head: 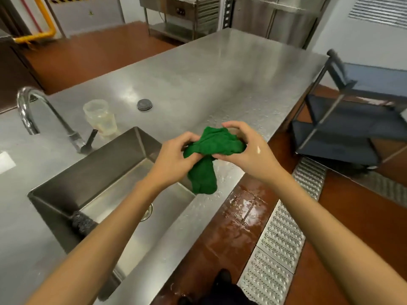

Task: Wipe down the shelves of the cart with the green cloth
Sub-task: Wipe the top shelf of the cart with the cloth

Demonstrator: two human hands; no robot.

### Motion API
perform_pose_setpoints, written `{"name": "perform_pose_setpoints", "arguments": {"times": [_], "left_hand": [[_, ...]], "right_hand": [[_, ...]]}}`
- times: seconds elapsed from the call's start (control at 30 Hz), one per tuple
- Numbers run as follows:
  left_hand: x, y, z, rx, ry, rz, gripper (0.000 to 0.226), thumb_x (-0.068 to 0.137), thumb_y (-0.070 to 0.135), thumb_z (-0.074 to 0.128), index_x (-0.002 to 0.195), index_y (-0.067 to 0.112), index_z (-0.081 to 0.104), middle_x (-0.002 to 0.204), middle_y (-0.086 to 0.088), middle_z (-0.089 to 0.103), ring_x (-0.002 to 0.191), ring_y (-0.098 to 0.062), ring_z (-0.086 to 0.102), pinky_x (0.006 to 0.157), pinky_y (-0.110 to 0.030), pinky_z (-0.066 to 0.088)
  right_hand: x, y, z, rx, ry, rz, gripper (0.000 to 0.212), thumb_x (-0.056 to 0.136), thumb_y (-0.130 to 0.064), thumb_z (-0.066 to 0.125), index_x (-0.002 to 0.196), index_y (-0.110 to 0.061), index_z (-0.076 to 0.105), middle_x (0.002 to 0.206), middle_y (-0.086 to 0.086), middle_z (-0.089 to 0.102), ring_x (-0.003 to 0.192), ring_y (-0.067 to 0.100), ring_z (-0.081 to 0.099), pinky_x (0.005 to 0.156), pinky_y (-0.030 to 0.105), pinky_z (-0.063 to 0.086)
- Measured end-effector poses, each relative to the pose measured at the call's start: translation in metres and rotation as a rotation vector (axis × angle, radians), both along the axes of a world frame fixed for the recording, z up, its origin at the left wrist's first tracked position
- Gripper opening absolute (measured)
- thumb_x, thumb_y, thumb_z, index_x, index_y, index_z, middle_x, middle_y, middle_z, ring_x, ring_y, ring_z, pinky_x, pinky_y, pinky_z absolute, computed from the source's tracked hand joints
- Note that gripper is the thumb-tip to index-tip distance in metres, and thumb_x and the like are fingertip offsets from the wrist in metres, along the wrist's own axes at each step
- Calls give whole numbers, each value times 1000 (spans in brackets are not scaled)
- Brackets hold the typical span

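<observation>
Holding the green cloth (211, 148) bunched up between both hands, we have it above the wet strip of steel counter (209, 73) just right of the sink (88, 172); our left hand (174, 157) has its fingers curled into the cloth's left side, pinching a fold; our right hand (244, 148) arches over the right side, thumb and fingertips closed on the fabric, with a wet shine on its back; a loose tail of the cloth hangs down from between the hands toward the sink's right rim.

We see the cart (352, 128) off to the right, past the counter's edge and well apart from the cloth; it has three dark blue shelves on a grey metal frame and stands on the reddish floor (352, 227).

On the counter behind the sink we see a curved chrome faucet (35, 106), a clear plastic container (100, 116) just beside it, and a round grey plug (144, 104) lying a little further right; a dark scrubber (84, 224) rests on the sink's near wall; water drops speckle the counter around the hands; below us a perforated metal floor grate (277, 238) runs along the counter, with a wet patch on the floor between the two.
</observation>
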State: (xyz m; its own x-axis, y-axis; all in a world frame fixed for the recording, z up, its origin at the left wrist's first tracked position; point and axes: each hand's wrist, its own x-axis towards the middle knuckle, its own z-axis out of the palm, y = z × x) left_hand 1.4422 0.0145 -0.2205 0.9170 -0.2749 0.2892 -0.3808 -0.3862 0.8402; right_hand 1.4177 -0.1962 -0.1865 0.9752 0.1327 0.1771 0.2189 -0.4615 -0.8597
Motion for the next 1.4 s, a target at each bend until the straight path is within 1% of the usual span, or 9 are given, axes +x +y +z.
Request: {"name": "perform_pose_setpoints", "arguments": {"times": [0.13, 0.37, 0.47, 0.57, 0.73, 0.83, 0.93, 1.13, 1.4], "left_hand": [[-1, -49, 15, -166, 232, -138, 17, 92, 4, 64, 109, 8, 63, 95, 11, 74, 92, -2, 70, 78, -16, 53], [-2, -138, 26, -444, 586, -276, 43, 70, 9, 68, 112, 5, 60, 106, -13, 70, 98, -25, 68, 82, -40, 57], [-5, -181, 28, -469, 688, -408, 27, 82, 17, 66, 105, 4, 59, 96, -9, 69, 86, -20, 68, 77, -32, 54], [-3, -233, 28, -277, 561, -244, 13, 94, 19, 66, 100, 7, 69, 92, -5, 73, 86, -19, 68, 82, -37, 55], [5, -315, 32, 57, 192, -120, 28, 93, 40, 65, 88, 12, 61, 84, -13, 71, 78, -28, 68, 70, -43, 52], [6, -363, 42, 38, 128, -161, 32, 92, 39, 69, 85, 9, 58, 78, -14, 68, 68, -23, 65, 62, -39, 50], [7, -408, 45, -100, 235, -201, 21, 94, 24, 67, 77, 17, 57, 69, 0, 59, 58, -5, 56, 52, -25, 44], [13, -479, 44, -416, 533, -267, 21, 93, 8, 60, 74, 16, 62, 61, 4, 63, 64, -14, 60, 64, -31, 47], [25, -551, 32, -292, 519, -402, 5, 77, 24, 74, 74, 22, 70, 80, -7, 64, 81, -25, 62, 79, -43, 46]], "right_hand": [[-11, -45, 11, -101, -125, -153, 65, 74, -20, 85, 130, -20, 55, 123, -4, 59, 108, 1, 57, 90, 10, 46], [-27, -131, 6, -238, -179, -467, 55, 73, -12, 79, 125, -20, 60, 126, -1, 57, 118, 14, 53, 101, 30, 44], [-33, -180, -4, -300, -186, -568, 38, 73, -12, 77, 109, -24, 71, 107, 0, 63, 100, 13, 58, 88, 27, 48], [-42, -228, -15, -299, -124, -675, 28, 77, -14, 73, 102, -27, 71, 86, 0, 59, 75, 9, 54, 71, 26, 43], [-57, -305, -34, 75, 167, -599, 30, 91, -14, 59, 121, -15, 59, 80, -4, 67, 72, 12, 66, 75, 39, 59], [-66, -343, -41, 352, 282, -480, 35, 95, -13, 60, 130, -13, 54, 95, 1, 73, 89, 15, 72, 85, 36, 59], [-76, -381, -50, 692, 311, -454, 37, 97, -11, 56, 134, -14, 52, 113, 10, 72, 104, 25, 68, 98, 48, 52], [-100, -443, -55, 1021, 344, -479, 28, 95, -20, 59, 121, -9, 62, 115, 8, 72, 104, 20, 69, 99, 36, 50], [-128, -512, -67, 1304, 236, -801, 65, 72, -9, 77, 131, -13, 49, 116, 11, 69, 109, 24, 66, 86, 35, 54]]}}
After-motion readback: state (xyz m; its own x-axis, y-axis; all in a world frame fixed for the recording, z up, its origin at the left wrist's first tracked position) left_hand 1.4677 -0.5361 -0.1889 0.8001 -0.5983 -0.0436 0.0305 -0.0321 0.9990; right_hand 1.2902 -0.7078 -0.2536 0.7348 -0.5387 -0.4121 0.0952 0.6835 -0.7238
